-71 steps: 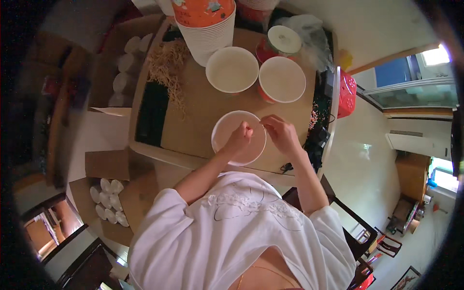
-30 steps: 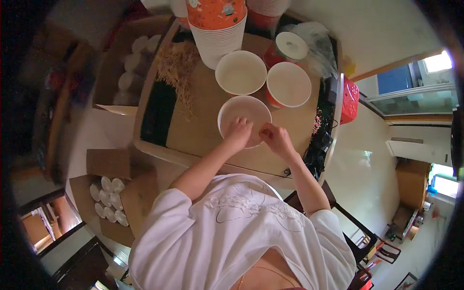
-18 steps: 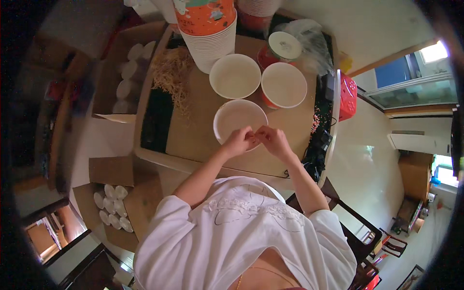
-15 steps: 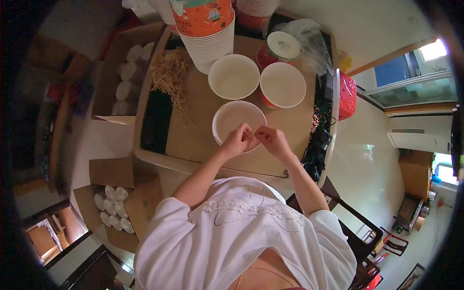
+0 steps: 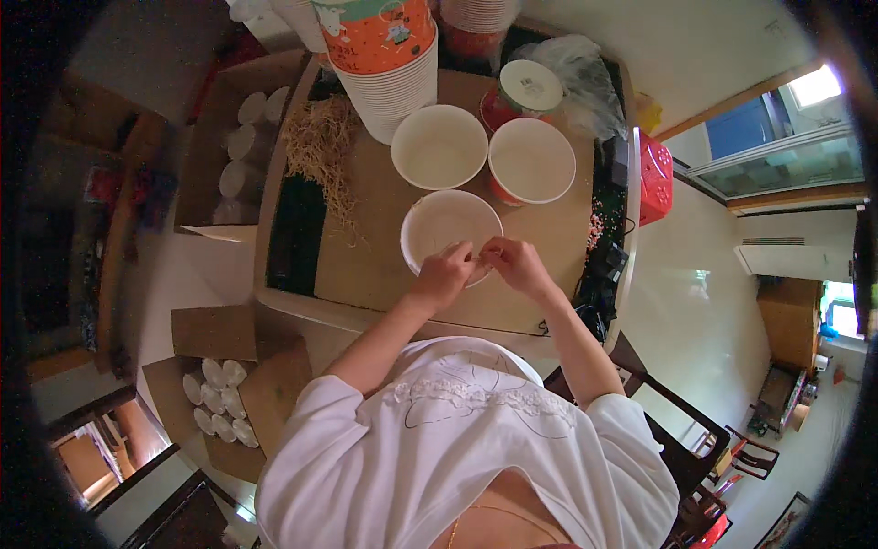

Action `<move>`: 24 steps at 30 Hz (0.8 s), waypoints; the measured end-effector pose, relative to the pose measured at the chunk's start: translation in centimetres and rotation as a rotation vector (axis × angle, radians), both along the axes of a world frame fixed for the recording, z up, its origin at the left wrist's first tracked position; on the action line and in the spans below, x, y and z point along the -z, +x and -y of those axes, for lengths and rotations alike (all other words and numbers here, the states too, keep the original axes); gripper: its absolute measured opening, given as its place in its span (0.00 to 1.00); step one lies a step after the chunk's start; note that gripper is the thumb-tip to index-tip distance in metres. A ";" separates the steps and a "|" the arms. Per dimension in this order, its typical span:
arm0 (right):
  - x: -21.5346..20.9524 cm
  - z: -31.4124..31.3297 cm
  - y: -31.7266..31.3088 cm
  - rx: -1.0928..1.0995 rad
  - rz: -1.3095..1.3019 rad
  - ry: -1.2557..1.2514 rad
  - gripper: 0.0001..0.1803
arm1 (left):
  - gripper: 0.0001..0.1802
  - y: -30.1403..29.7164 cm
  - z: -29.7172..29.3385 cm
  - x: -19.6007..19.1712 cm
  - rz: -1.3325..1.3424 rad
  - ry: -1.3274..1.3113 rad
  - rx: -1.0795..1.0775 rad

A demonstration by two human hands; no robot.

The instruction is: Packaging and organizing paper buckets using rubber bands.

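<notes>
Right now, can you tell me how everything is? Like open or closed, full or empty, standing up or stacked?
Nearest bowl: upright, open, looks empty.
Two far bowls: upright, open, empty, side by side.
Cup stack: nested, standing tall.
Lidded cup: upright, lid on.
Cardboard box: open, white cups inside.
Left hand: fingers pinched at the near rim.
Right hand: fingertips meeting the left.
</notes>
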State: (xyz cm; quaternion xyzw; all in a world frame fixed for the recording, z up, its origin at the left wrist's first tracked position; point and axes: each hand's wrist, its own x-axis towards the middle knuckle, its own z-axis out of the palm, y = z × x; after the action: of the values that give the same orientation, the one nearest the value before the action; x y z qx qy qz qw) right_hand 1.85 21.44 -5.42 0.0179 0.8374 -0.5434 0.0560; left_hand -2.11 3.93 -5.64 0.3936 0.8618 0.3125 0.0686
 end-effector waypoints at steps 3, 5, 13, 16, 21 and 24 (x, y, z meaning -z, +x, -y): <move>-0.3 0.1 0.3 0.022 0.051 0.000 0.05 | 0.05 0.0 -0.6 -0.6 -0.126 0.024 0.010; -0.2 0.1 0.5 0.056 0.091 0.023 0.05 | 0.06 0.0 -0.8 -0.6 0.058 0.107 0.002; 1.3 0.6 1.1 -0.009 -0.250 0.125 0.04 | 0.07 -1.2 -0.2 4.8 0.896 0.373 -0.217; -0.3 2.0 2.0 0.159 -0.093 0.137 0.04 | 0.06 -1.6 -0.2 2.4 1.544 0.389 -0.366; 1.0 3.8 3.2 0.381 -0.316 0.206 0.06 | 0.08 -1.6 -0.2 2.7 1.830 0.550 -0.442; 1.0 4.7 3.4 0.497 -0.414 0.186 0.07 | 0.06 -1.4 -0.2 3.8 1.926 0.612 -0.372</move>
State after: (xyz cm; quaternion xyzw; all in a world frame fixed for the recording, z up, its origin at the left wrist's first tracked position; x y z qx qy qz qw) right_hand 5.22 16.75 -6.42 0.1158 0.8470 -0.4539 -0.2514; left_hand -3.48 4.14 -9.41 -0.1633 0.3720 0.7078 0.5779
